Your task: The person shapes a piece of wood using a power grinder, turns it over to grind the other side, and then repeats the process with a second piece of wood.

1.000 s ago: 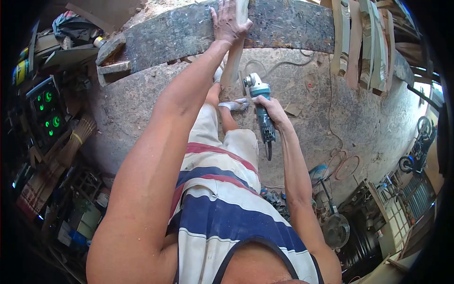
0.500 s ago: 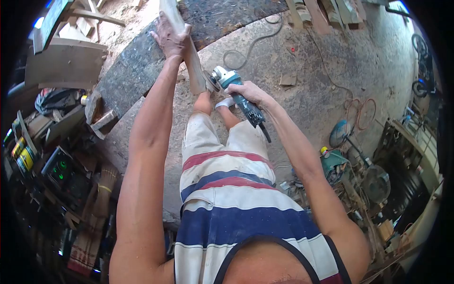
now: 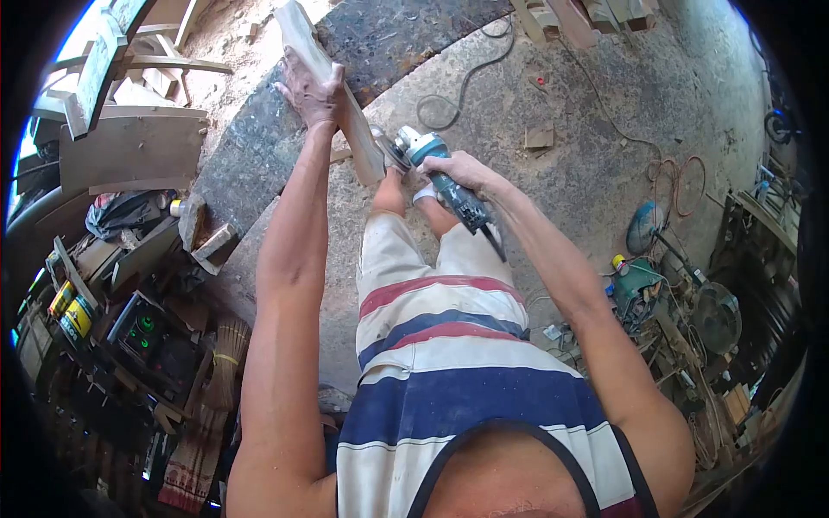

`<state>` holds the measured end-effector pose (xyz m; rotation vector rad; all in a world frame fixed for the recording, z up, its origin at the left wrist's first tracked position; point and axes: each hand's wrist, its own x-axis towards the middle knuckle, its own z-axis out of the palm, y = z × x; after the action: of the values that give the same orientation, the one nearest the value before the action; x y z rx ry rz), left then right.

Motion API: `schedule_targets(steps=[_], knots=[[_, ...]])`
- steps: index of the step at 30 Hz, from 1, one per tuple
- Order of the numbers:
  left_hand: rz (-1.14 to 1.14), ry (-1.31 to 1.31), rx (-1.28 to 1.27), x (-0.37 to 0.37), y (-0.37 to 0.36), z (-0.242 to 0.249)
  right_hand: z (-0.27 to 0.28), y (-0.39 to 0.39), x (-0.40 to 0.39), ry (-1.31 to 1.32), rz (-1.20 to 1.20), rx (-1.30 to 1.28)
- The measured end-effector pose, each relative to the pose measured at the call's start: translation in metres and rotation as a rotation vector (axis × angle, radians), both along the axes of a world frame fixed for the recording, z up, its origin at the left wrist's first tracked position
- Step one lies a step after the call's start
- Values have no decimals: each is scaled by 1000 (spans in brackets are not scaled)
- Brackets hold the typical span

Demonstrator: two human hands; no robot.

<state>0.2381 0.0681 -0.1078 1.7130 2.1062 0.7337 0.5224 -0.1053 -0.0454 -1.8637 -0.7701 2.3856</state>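
My left hand (image 3: 313,93) is closed around a long, pale shaped piece of wood (image 3: 361,142) that slants from the dark worktop down toward my legs. A teal and black angle grinder (image 3: 453,194) is in my right hand (image 3: 466,170), which wraps its body just behind the head. The grinder's disc (image 3: 395,154) is right at the edge of the wood near its lower end. From the tool's rear a dark cord trails downward.
A stained dark worktop (image 3: 246,160) lies under the wood's upper part. Cut wooden parts (image 3: 160,78) are piled at upper left, with more at the top right. A grey cable (image 3: 471,82) curls on the dusty floor. A standing fan (image 3: 715,315) lies among clutter at right.
The whole view has shifted, so most things appear further right. The wood's upper end sits slightly further left against my hand. Both hands keep their hold.
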Motion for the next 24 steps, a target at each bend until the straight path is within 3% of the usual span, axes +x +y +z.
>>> schedule_targets(steps=[5,21,24], knots=[[-12,-2,1,-1,-1,2,28,8,-29,75,-249,32],[15,81,96,-4,2,-19,37,-3,-12,-43,-3,14],[2,122,112,-5,2,-20,19,-4,-3,-7,1,15]])
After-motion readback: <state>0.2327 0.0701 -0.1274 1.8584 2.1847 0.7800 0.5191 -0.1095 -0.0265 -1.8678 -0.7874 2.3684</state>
